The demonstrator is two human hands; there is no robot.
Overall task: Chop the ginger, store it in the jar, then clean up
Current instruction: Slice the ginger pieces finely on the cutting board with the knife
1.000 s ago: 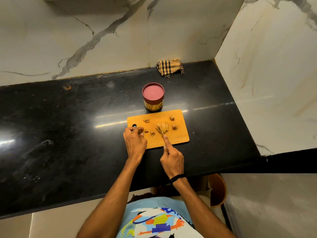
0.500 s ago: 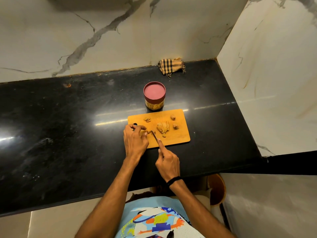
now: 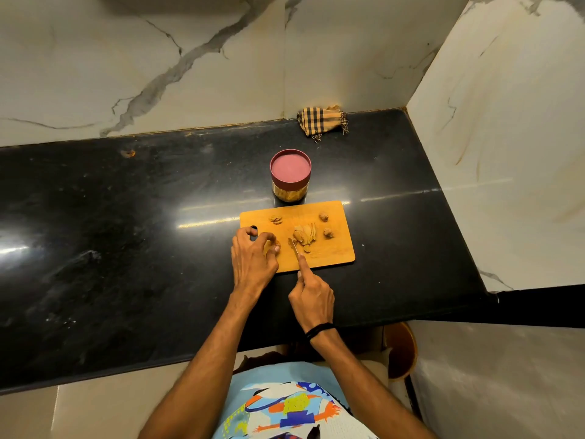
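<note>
Nearest the worktop's (image 3: 126, 248) near edge, the right hand (image 3: 311, 296) is gripping a knife (image 3: 294, 247), fingers curled round the handle and the forefinger lying straight along the back of the blade. The blade is pointing toward the far edge and leaning a little left, so its long axis is running almost near-to-far over the cutting board (image 3: 335, 255). Just left of the tip, the left hand (image 3: 253, 259) is pinching a small ginger piece (image 3: 271, 246) down on the board with curled fingertips. The piece is mostly hidden, so its own axis cannot be told. The coming cut is probably turning on that narrow gap: the blade is sitting just right of the piece, with the left fingertips close beside its path. Just right of the blade, the sliced ginger (image 3: 304, 235) is lying fanned, with two round lumps (image 3: 328, 232) farther right. Beyond the board the jar (image 3: 289, 193) is standing with its lid (image 3: 290, 164) on, and a checked cloth (image 3: 321, 122) is lying at the far edge.
</note>
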